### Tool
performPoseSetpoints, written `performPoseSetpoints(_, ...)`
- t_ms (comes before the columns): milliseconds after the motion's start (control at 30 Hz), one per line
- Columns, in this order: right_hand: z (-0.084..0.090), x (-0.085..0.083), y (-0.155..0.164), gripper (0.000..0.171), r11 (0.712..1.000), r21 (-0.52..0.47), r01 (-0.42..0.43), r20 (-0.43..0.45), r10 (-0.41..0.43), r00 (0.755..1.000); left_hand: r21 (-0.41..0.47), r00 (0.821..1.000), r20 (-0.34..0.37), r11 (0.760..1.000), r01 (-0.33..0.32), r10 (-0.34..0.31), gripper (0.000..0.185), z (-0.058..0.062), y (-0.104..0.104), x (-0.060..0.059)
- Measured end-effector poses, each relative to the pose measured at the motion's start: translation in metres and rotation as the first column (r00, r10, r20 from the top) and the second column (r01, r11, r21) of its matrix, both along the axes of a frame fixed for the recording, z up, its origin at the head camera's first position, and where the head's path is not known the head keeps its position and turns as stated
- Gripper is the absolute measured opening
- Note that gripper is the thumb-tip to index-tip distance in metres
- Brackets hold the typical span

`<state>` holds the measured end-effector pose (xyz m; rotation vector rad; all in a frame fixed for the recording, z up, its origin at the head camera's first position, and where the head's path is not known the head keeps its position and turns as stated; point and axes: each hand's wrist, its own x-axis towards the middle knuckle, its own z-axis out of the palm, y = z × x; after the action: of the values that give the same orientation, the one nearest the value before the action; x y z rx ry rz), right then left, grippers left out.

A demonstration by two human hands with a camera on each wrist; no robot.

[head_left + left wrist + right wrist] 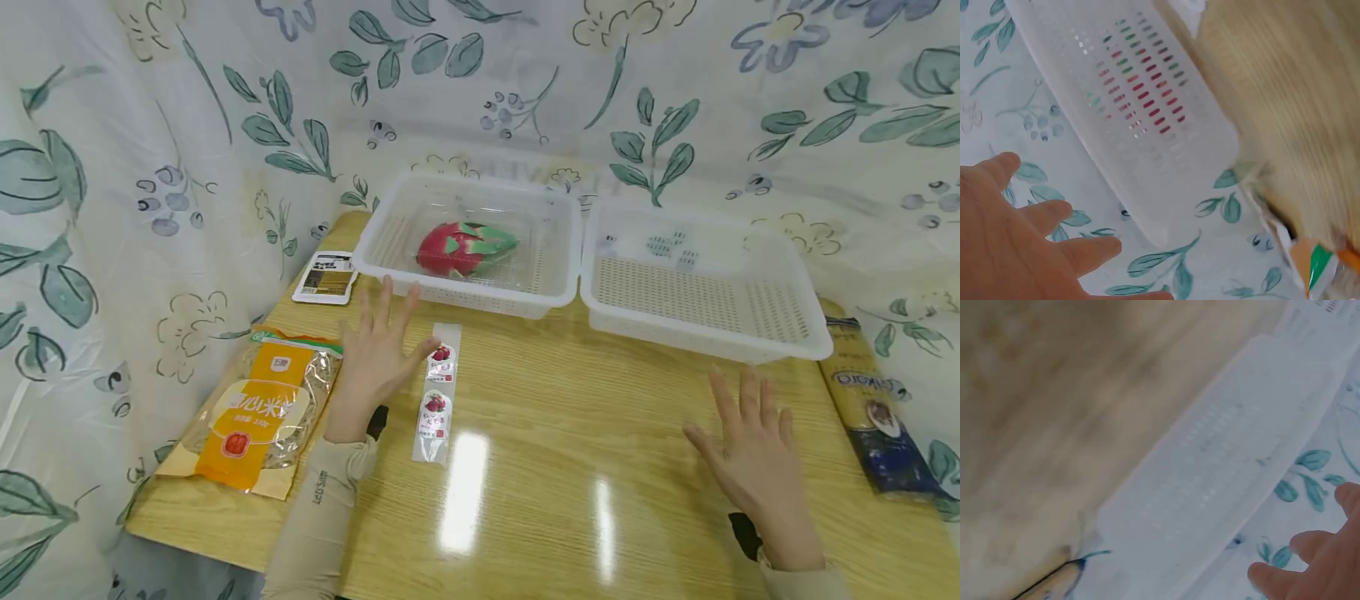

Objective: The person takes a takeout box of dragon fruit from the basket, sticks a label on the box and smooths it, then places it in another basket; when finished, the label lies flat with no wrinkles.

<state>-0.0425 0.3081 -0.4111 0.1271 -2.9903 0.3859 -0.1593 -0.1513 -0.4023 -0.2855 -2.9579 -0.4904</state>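
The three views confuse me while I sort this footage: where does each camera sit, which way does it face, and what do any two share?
Head: worn on the head, facing forward and down over the table; both hands and sleeves show.
Left wrist: on the left wrist, facing past open fingers at the left basket.
Right wrist: on the right wrist, facing the right basket; only fingertips show.
Shared: head and left wrist both see the left basket, with red fruit inside.

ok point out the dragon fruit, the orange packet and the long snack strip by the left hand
dragon fruit [459,248], head view, red body
orange packet [258,408], head view, orange label
snack strip [437,393], head view, middle
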Motion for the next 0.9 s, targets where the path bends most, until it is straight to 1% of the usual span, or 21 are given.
performPoseSetpoints(100, 0.009, -0.016, -0.013, 0.076, 0.999, -0.022, -0.049, -0.027, 0.049, 0.998, 0.11, 1.0, 0.019, 0.994, -0.001, -0.001, 0.096, 0.001, 0.003, -0.007)
performPoseSetpoints(167, 0.015, -0.027, -0.023, 0.076, 0.996, -0.035, -0.086, -0.038, 0.085, 0.996, 0.206, 0.999, 0.035, 0.979, 0.004, -0.012, 0.1, 0.0, 0.006, -0.012)
performPoseSetpoints(267, 0.025, -0.045, -0.042, 0.077, 0.988, -0.058, -0.141, -0.046, 0.138, 0.989, 0.355, 0.998, 0.05, 0.935, 0.002, -0.021, 0.105, -0.002, 0.012, -0.02)
performPoseSetpoints(367, 0.037, -0.067, -0.063, 0.078, 0.98, -0.074, -0.185, -0.061, 0.181, 0.982, 0.46, 0.999, 0.041, 0.888, -0.007, -0.013, 0.106, -0.004, 0.019, -0.028)
performPoseSetpoints(533, 0.061, -0.114, -0.102, 0.086, 0.961, -0.1, -0.256, -0.114, 0.245, 0.963, 0.552, 1.0, 0.014, 0.833, -0.028, 0.024, 0.109, -0.005, 0.032, -0.04)
performPoseSetpoints(600, 0.071, -0.132, -0.119, 0.089, 0.951, -0.125, -0.281, -0.113, 0.268, 0.957, 0.577, 0.999, 0.01, 0.816, -0.037, 0.038, 0.111, -0.006, 0.036, -0.044)
performPoseSetpoints(733, 0.087, -0.165, -0.15, 0.09, 0.93, -0.208, -0.304, -0.086, 0.292, 0.952, 0.634, 0.998, 0.014, 0.771, -0.055, 0.06, 0.114, -0.01, 0.042, -0.047)
performPoseSetpoints(833, 0.092, -0.187, -0.167, 0.088, 0.907, -0.291, -0.303, -0.048, 0.303, 0.952, 0.658, 0.997, 0.028, 0.75, -0.068, 0.066, 0.114, -0.013, 0.047, -0.047)
performPoseSetpoints(900, 0.092, -0.199, -0.175, 0.087, 0.892, -0.346, -0.291, -0.006, 0.308, 0.951, 0.657, 0.997, 0.03, 0.751, -0.072, 0.069, 0.114, -0.014, 0.05, -0.047)
